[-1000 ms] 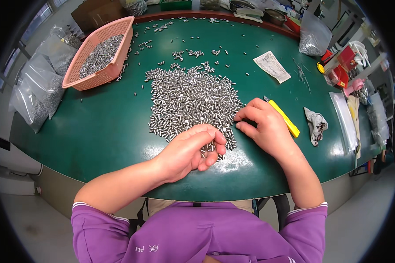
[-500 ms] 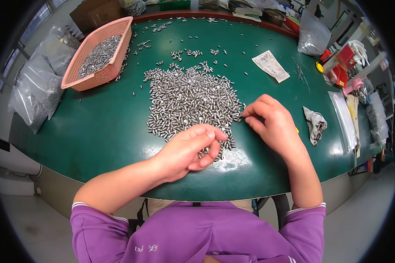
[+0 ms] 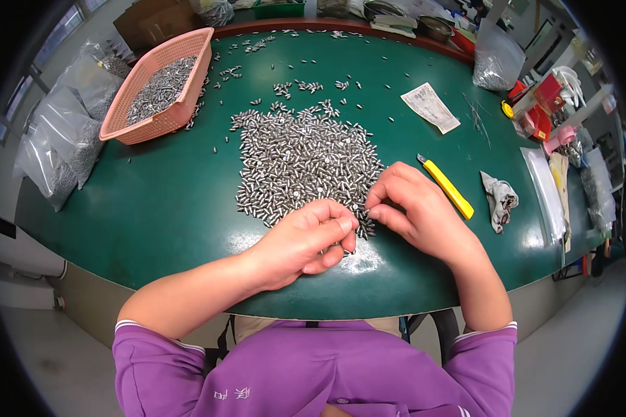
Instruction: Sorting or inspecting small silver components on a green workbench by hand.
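Note:
A broad heap of small silvery metal pins (image 3: pixel 302 156) lies spread on the green table (image 3: pixel 181 222). At the heap's near edge my left hand (image 3: pixel 306 240) is closed, its thumb pressed against the bent index finger. Whatever it may hold is hidden. My right hand (image 3: pixel 414 212) pinches thumb and fingertips together at the near right corner of the heap, close to the left fingertips. Too little shows between those tips to name anything there. To the right of my right hand is a yellow utility knife (image 3: pixel 448 189) with its blade end pointing away.
A pink plastic basket (image 3: pixel 135 130) of similar pins stands at far left, beside filled clear bags (image 3: pixel 66 139). Loose pins (image 3: pixel 309 86) are scattered beyond the heap. A paper slip (image 3: pixel 430 108), a crumpled cloth (image 3: pixel 499 200) and another bag (image 3: pixel 497 59) lie to the right.
My right hand has moved left and nearer, toward my left fingertips, uncovering the yellow knife. My left fingers have curled in a little more, thumb against index finger.

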The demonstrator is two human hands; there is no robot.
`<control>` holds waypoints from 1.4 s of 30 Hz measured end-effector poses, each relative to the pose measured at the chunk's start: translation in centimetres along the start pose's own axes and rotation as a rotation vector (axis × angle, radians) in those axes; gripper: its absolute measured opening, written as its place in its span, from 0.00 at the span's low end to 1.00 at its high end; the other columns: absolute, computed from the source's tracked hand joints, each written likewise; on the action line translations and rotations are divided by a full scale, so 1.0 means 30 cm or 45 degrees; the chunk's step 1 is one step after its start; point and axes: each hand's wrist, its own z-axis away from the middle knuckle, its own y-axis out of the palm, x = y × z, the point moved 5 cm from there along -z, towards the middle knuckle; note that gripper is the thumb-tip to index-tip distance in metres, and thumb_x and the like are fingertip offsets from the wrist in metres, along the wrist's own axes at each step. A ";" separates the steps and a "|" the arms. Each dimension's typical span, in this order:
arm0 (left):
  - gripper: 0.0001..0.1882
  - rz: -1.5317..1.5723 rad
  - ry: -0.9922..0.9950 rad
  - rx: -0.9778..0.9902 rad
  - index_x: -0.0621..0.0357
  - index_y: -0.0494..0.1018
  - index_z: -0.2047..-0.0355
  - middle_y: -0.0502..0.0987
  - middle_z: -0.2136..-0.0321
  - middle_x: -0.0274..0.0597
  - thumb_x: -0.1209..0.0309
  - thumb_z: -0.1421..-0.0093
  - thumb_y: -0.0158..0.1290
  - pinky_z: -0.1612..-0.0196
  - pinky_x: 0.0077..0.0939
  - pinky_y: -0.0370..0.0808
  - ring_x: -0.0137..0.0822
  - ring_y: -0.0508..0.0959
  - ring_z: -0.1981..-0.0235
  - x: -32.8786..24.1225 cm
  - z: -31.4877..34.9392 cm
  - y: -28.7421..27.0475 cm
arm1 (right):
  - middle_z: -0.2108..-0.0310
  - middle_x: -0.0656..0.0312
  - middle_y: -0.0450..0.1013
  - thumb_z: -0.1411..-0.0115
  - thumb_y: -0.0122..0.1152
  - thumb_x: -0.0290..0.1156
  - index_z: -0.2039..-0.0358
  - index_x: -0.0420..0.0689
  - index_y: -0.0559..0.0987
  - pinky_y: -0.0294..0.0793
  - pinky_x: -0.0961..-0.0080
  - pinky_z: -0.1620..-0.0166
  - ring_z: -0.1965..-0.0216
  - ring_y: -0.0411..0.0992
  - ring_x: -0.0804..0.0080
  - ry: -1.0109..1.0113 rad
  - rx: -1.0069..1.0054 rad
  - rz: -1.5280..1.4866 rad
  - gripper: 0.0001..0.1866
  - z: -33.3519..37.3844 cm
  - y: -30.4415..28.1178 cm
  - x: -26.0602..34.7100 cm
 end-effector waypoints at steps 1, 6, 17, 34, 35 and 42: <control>0.09 -0.028 0.001 0.000 0.59 0.65 0.59 0.72 0.70 0.37 0.67 0.33 0.45 0.84 0.12 0.55 0.19 0.63 0.82 -0.001 0.002 0.001 | 0.69 0.61 0.70 0.49 0.64 0.27 0.71 0.44 0.75 0.71 0.66 0.60 0.63 0.70 0.60 -0.063 -0.012 -0.009 0.06 -0.004 0.002 0.022; 0.09 -0.089 -0.013 -0.018 0.60 0.64 0.58 0.72 0.71 0.36 0.68 0.33 0.46 0.84 0.13 0.56 0.19 0.63 0.83 0.008 0.001 0.003 | 0.69 0.62 0.70 0.50 0.64 0.27 0.70 0.46 0.77 0.72 0.67 0.61 0.63 0.71 0.62 -0.200 -0.070 -0.024 0.06 0.007 0.019 0.073; 0.11 0.050 -0.023 0.024 0.61 0.66 0.58 0.71 0.68 0.42 0.65 0.31 0.40 0.85 0.13 0.56 0.24 0.66 0.80 -0.003 0.005 -0.007 | 0.70 0.61 0.71 0.51 0.64 0.25 0.70 0.45 0.79 0.72 0.66 0.62 0.64 0.72 0.61 0.042 -0.198 0.296 0.07 0.014 -0.010 -0.050; 0.09 0.052 -0.026 0.019 0.59 0.68 0.60 0.71 0.68 0.40 0.67 0.32 0.42 0.85 0.12 0.55 0.23 0.66 0.79 0.007 0.001 -0.018 | 0.71 0.58 0.73 0.50 0.63 0.27 0.70 0.43 0.79 0.73 0.66 0.62 0.65 0.73 0.58 0.176 -0.019 0.182 0.05 0.022 0.007 -0.068; 0.09 0.048 -0.027 0.024 0.59 0.68 0.60 0.71 0.68 0.40 0.67 0.32 0.42 0.85 0.12 0.55 0.23 0.66 0.78 0.007 0.000 -0.017 | 0.71 0.58 0.73 0.50 0.63 0.27 0.70 0.43 0.79 0.73 0.66 0.62 0.65 0.73 0.58 0.179 -0.021 0.184 0.05 0.023 0.005 -0.068; 0.09 0.042 0.004 0.033 0.60 0.67 0.59 0.72 0.68 0.38 0.67 0.33 0.44 0.84 0.12 0.56 0.21 0.65 0.79 0.006 -0.004 -0.007 | 0.71 0.61 0.73 0.49 0.63 0.24 0.70 0.42 0.78 0.72 0.70 0.64 0.67 0.72 0.63 0.025 -0.063 0.027 0.05 0.005 0.002 -0.008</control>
